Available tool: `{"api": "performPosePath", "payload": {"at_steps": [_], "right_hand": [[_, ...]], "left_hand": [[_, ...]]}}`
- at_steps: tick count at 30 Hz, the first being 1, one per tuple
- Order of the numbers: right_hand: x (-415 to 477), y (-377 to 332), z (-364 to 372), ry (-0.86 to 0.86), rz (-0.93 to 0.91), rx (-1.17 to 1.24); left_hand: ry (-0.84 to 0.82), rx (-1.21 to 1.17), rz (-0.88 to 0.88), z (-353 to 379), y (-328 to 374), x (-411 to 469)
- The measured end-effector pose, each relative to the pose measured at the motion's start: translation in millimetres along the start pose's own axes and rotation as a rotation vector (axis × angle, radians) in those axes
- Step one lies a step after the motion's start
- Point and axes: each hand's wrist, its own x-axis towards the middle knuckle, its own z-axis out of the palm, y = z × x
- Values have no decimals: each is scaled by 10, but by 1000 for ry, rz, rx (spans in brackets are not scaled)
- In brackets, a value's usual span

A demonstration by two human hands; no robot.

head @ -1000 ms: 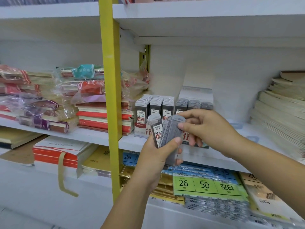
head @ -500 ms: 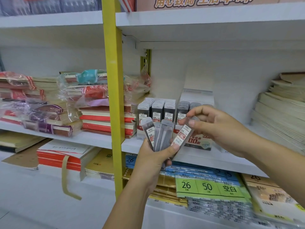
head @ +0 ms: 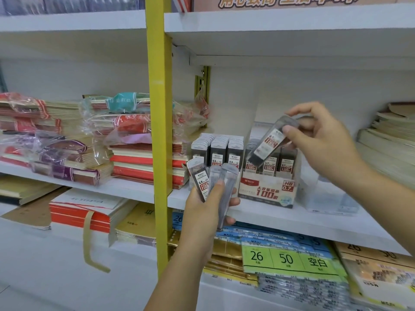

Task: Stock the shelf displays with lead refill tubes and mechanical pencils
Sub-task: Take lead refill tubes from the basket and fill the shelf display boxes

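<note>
Two hands hold lead refill tubes in front of the stocked display boxes on the middle shelf.

The right hand [head: 323, 142], at about 2 o'clock in the view, pinches one lead refill tube [head: 270, 141] near its upper end: thumb on the near face, fingertips [head: 292, 113] curled over the top. The tube tilts, its lower end pointing toward 7 o'clock, just above the rows in the 0.7 display box [head: 267, 189]. The left hand [head: 208, 212], near centre, is closed around a fan of refill tubes [head: 213, 182], thumb pressed across their fronts, tops spreading toward 12 o'clock. Behind the fan, at 11 o'clock from it, stands the 0.5 display box [head: 217, 151]. Both boxes sit on the white shelf [head: 280, 218], right of the yellow upright [head: 158, 131].
</note>
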Motion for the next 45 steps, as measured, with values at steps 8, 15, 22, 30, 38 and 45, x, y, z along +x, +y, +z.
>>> {"api": "performPosePath", "payload": {"at_steps": [8,15,22,30,38,45], "right_hand": [[196,122,249,-193,-141,-495],[298,257,366,-174,-151,-624],[120,269,373,-134,-159,-765],[-355,-41,493,-371,258,132],[-312,20,231,-321,285,282],[-321,103,124,-308,347,287]], "left_hand": [[10,-42,-2,-84,-9,61],[-29,-95,-14,-140,1,53],[-127,-160,-3,-136,37,26],[-242,-146,-18,-39,44,-85],[-301,-169,-134,-54,-32,-108],[-252,-154,-161,-53,-115,-63]]}}
